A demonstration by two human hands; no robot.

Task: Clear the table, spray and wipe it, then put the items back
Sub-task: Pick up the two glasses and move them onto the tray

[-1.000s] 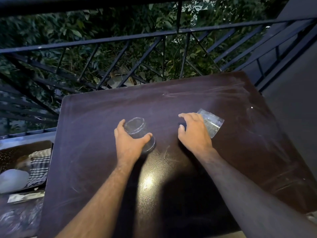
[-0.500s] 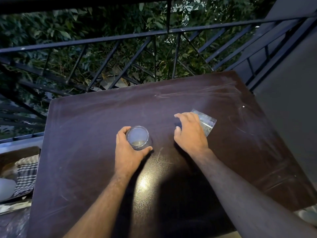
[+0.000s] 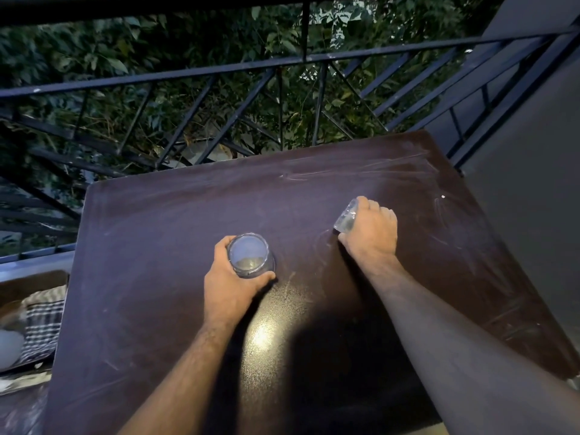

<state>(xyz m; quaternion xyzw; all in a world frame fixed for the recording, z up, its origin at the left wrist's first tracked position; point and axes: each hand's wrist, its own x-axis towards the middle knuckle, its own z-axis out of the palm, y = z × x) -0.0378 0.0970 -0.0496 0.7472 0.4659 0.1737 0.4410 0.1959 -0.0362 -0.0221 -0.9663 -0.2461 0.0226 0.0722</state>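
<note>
Dark brown table (image 3: pixel 163 233) streaked with pale wipe marks, black metal railing (image 3: pixel 238 65) and foliage behind, grey wall at right, left hand (image 3: pixel 230 285) gripping upright glass (image 3: pixel 249 255) mid-table, right hand (image 3: pixel 372 235) gripping tilted glass (image 3: pixel 345 221), checked cloth (image 3: pixel 44 324) lower left

Right glass (image 3: pixel 346 218) half behind hand (image 3: pixel 370 233)

A glass (image 3: pixel 249 256) in each hand, left hand (image 3: pixel 230 282) and right hand (image 3: pixel 372 232)
</note>
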